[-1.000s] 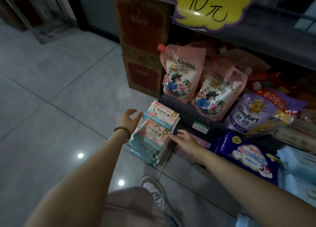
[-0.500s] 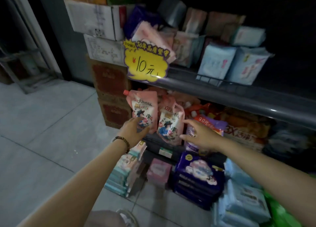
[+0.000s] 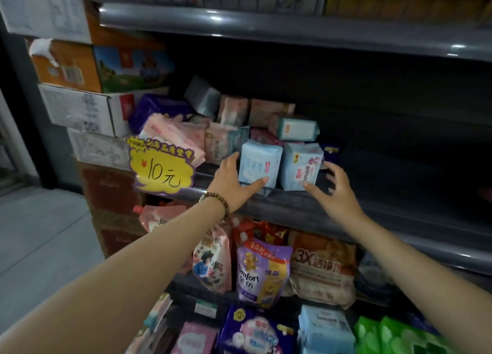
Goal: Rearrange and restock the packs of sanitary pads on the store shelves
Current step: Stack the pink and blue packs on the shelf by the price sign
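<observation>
Two light blue packs of sanitary pads stand upright side by side at the front of the middle shelf (image 3: pixel 292 207). My left hand (image 3: pixel 231 183) lies against the left pack (image 3: pixel 257 164), fingers along its left side and thumb across its lower front. My right hand (image 3: pixel 332 194) has spread fingers beside the right pack (image 3: pixel 302 167), thumb near its bottom front corner. Behind them lie several pink, teal and purple packs (image 3: pixel 229 130) in a loose jumble. The shelf to the right of the two packs is dark and bare.
A yellow "10元" price sign (image 3: pixel 162 167) hangs on the shelf edge at left. Detergent pouches (image 3: pixel 262 271) fill the shelf below. More packs (image 3: pixel 253 332) lie at the bottom. Cardboard boxes (image 3: pixel 80 108) are stacked at left, with an upper shelf (image 3: pixel 266 26) overhead.
My view rose from the floor stack to the middle shelf. Both hands left the low pile and lifted up to either side of the two blue packs.
</observation>
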Motion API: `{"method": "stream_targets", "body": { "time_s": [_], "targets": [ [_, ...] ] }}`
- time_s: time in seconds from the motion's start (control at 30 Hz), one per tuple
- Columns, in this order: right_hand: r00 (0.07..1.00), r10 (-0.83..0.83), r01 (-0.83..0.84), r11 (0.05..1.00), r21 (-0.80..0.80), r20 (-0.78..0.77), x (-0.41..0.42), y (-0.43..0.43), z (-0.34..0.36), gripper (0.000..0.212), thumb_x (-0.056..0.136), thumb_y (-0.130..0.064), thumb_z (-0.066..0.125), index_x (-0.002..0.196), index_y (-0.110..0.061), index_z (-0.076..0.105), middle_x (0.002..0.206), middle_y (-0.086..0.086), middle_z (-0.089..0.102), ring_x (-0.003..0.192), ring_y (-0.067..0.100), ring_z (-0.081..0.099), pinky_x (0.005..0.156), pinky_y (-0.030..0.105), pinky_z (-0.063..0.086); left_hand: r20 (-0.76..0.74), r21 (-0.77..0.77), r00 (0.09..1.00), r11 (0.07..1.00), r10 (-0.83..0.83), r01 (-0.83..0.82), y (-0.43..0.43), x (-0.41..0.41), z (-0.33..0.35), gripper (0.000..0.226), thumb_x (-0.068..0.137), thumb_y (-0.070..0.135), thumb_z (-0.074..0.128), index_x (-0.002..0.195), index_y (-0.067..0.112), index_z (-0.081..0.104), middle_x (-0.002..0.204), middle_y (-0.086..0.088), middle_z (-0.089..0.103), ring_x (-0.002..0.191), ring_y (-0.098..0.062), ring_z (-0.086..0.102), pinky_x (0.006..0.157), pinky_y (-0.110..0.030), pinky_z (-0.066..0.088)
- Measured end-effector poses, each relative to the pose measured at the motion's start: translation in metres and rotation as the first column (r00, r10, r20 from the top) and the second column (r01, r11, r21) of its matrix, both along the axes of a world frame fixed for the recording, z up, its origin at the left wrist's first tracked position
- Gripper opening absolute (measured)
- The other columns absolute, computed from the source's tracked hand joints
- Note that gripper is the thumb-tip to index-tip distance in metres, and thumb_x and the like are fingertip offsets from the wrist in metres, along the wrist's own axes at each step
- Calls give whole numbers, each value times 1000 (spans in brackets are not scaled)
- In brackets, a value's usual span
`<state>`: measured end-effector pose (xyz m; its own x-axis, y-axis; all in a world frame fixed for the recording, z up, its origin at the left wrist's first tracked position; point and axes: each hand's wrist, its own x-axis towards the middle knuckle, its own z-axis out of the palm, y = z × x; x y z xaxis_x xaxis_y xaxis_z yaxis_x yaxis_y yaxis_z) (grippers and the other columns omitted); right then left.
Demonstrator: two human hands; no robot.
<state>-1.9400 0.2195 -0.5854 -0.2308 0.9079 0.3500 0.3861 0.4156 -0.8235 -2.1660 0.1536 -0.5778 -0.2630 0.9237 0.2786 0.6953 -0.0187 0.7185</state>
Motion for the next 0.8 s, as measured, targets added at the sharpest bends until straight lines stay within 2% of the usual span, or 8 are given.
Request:
{"method": "stream_targets", "body": {
  "time_s": [0.07,0.23,0.33,0.43,0.5,0.63,0.73,0.8],
  "targets": [
    [998,-38,36,999,-32,-60,4,20,-4,81,85,-35,69,149,-22,21,154,0,17,140,19,28,108,28,30,25,-16,999,999,48,-47,19,8,6,106,77,59,65,152,15,4,157,-5,12,144,-25,17,117,-42,22],
    [992,-79,71,994,-81,-98,0,68,-12,103,78,-37,75,153,-24,4,156,2,7,143,23,19,118,41,24,-268,-101,945,970,189,-223,65,18,6,125,67,77,59,151,15,-9,158,-11,7,145,-29,12,118,-47,12],
    [994,-48,48,999,-6,-102,-5,88,-13,102,80,-32,76,152,-34,3,159,0,0,144,14,9,110,27,16,-146,-73,970,976,193,-205,85,20,-1,123,67,70,67,149,29,-15,158,-13,1,143,-35,14,114,-52,22],
    [1000,-24,24,994,106,0,-9,101,-20,82,83,-39,71,146,-47,19,159,-4,-9,146,12,-1,112,30,15,-75,-17,984,986,163,-165,97,18,-11,106,72,61,70,148,39,1,157,-12,-3,141,-38,17,107,-53,33],
    [995,-54,39,985,167,89,-12,105,-23,70,82,-47,68,143,-36,36,160,-8,-5,147,13,1,117,35,19,-64,31,984,986,163,-162,99,14,-20,92,72,58,71,144,36,19,148,-12,17,133,-38,29,104,-53,37],
    [995,-72,51,959,279,65,-13,105,-27,92,75,-38,79,145,-12,25,157,6,16,144,19,20,114,30,28,-50,31,980,981,195,-193,98,13,-19,84,70,59,72,136,33,28,134,-11,37,116,-34,46,93,-48,48],
    [998,-55,55,964,260,-6,-11,97,-26,85,70,-34,84,134,-16,32,137,4,46,126,17,47,99,24,42,-29,53,978,977,206,-204,95,12,-9,76,73,56,71,133,33,30,130,-10,47,103,-31,56,82,-41,52],
    [999,-52,49,963,264,6,-9,94,-25,85,71,-34,83,138,-23,33,137,2,47,126,14,43,103,30,40,-33,90,978,975,206,-202,87,11,-5,73,74,53,71,132,34,32,129,-9,49,100,-31,57,78,-38,51]
  ]
}}
